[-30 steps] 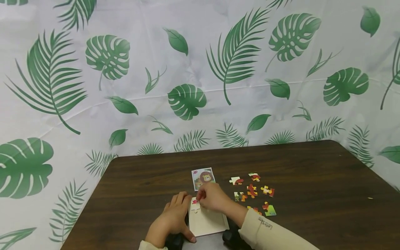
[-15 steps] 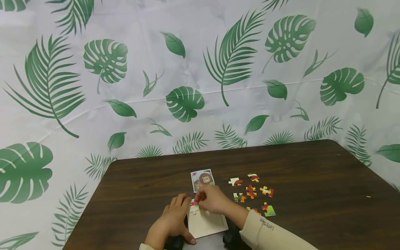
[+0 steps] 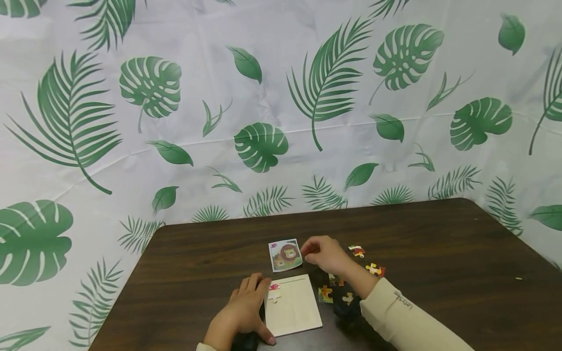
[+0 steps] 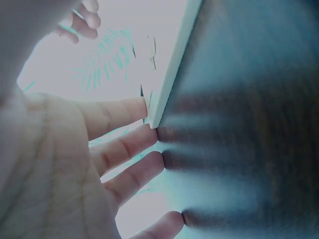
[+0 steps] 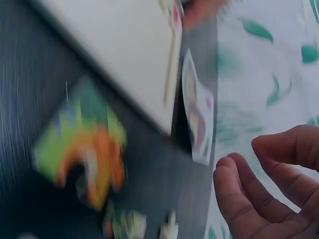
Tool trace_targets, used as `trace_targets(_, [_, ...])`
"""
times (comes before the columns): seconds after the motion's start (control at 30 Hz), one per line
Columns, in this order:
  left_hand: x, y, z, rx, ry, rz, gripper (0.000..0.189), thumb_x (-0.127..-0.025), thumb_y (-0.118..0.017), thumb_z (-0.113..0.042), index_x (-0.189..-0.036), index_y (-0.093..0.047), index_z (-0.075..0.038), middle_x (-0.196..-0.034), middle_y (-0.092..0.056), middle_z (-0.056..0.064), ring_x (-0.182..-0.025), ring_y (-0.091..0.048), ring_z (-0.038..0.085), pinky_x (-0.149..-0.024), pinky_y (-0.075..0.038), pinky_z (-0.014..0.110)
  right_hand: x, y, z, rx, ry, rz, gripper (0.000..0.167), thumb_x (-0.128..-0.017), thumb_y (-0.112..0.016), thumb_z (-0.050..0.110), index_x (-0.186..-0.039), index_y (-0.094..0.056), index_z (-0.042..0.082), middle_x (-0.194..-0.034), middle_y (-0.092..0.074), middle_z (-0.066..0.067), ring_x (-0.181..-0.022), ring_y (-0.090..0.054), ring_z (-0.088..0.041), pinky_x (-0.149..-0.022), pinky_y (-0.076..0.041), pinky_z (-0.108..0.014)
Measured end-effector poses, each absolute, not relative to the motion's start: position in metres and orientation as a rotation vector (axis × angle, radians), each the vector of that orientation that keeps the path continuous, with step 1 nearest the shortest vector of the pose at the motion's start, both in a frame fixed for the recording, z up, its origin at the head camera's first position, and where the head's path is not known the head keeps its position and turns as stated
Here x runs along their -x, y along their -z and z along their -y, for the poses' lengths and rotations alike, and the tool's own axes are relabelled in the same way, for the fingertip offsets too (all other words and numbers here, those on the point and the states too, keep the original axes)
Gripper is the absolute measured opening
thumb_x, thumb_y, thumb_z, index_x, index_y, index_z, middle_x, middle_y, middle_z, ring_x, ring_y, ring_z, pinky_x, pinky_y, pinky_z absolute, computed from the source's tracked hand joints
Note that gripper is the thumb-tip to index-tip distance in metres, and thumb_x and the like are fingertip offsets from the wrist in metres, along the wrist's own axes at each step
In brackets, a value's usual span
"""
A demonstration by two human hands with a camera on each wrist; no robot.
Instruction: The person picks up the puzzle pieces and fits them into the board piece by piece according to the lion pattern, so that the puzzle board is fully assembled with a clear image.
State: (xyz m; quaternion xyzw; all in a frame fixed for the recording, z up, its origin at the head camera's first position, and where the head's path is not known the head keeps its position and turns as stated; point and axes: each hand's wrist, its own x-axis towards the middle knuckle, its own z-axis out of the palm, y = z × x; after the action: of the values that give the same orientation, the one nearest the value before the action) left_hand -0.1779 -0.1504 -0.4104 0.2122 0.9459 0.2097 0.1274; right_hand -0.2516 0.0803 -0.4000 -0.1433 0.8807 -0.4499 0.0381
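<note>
My left hand [image 3: 243, 307] lies along the left side of a pale wooden puzzle board [image 3: 294, 312], thumb at its lower left corner. In the left wrist view its fingers [image 4: 132, 179] are spread and fairly straight; one fingertip touches the board's edge [image 4: 174, 64]. A puzzle piece [image 3: 274, 294] with a pink flower sits in the board's upper left corner. My right hand [image 3: 327, 253] hovers just right of the lion picture card [image 3: 286, 256]. Its thumb and fingers are loosely bent with a gap between them, holding nothing, as the right wrist view shows [image 5: 274, 194].
Loose puzzle pieces lie right of the board: one orange and green [image 3: 325, 294], one half-hidden by the forearm [image 3: 336, 280], others farther right [image 3: 375, 270] and back [image 3: 357, 251]. Dark objects lie under both wrists. A leaf-patterned cloth [image 3: 281, 97] hangs behind the dark table [image 3: 210, 253].
My right hand has left the piece at the board's upper left corner and moved right, past the card, over the loose pieces. My left hand has stayed at the board.
</note>
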Motion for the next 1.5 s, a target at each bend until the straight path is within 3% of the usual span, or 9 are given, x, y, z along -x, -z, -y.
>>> trace_targets(0.5, [0.178,0.412,0.152,-0.622,-0.632,-2.747,0.116,-0.044,-0.089,-0.045,-0.138,-0.037,-0.004,-0.135,-0.029,0.016,-0.124,-0.026,0.037,-0.092,-0.028,0.059,0.277,0.404,-0.128,0.290,1.098,-2.808,0.021,-0.074,-0.071,-0.001,-0.095,-0.066,0.003,-0.091,-0.062,-0.006,-0.076,-0.057,-0.020,-0.064,-0.048,-0.036])
trace_targets(0.7, [0.178,0.413,0.151,-0.615,-0.637,-2.738,0.115,-0.044,-0.089,-0.045,-0.138,-0.037,-0.004,-0.135,-0.029,0.016,-0.124,-0.026,0.037,-0.092,-0.027,0.060,0.278,0.408,-0.130,0.313,1.027,-2.826,0.028,-0.068,-0.077,-0.001,-0.093,-0.066,0.005,-0.099,-0.062,-0.009,-0.091,-0.057,-0.028,-0.077,-0.047,-0.043])
trace_targets(1.0, [0.178,0.412,0.151,-0.623,-0.626,-2.755,0.115,-0.043,-0.090,-0.045,-0.137,-0.038,-0.004,-0.134,-0.030,0.015,-0.122,-0.028,0.036,-0.091,-0.029,0.059,0.281,0.410,-0.132,0.354,0.949,-2.864,0.030,-0.064,-0.080,-0.001,-0.089,-0.067,0.006,-0.101,-0.062,-0.012,-0.093,-0.056,-0.031,-0.076,-0.046,-0.043])
trace_targets(1.3, [0.178,0.411,0.151,-0.619,-0.621,-2.761,0.115,-0.043,-0.090,-0.046,-0.137,-0.038,-0.005,-0.133,-0.030,0.015,-0.122,-0.028,0.035,-0.091,-0.029,0.058,0.282,0.413,-0.131,0.400,0.885,-2.901,0.024,-0.062,-0.081,-0.001,-0.078,-0.064,0.007,-0.077,-0.059,-0.003,-0.065,-0.049,-0.017,-0.060,-0.044,-0.034])
trace_targets(1.5, [0.177,0.412,0.150,-0.619,-0.623,-2.755,0.114,-0.044,-0.089,-0.046,-0.137,-0.038,-0.005,-0.134,-0.030,0.015,-0.122,-0.028,0.035,-0.092,-0.029,0.058,0.283,0.415,-0.130,0.399,0.884,-2.918,0.028,-0.061,-0.081,-0.002,-0.076,-0.060,0.007,-0.075,-0.053,-0.003,-0.065,-0.046,-0.018,-0.058,-0.042,-0.033])
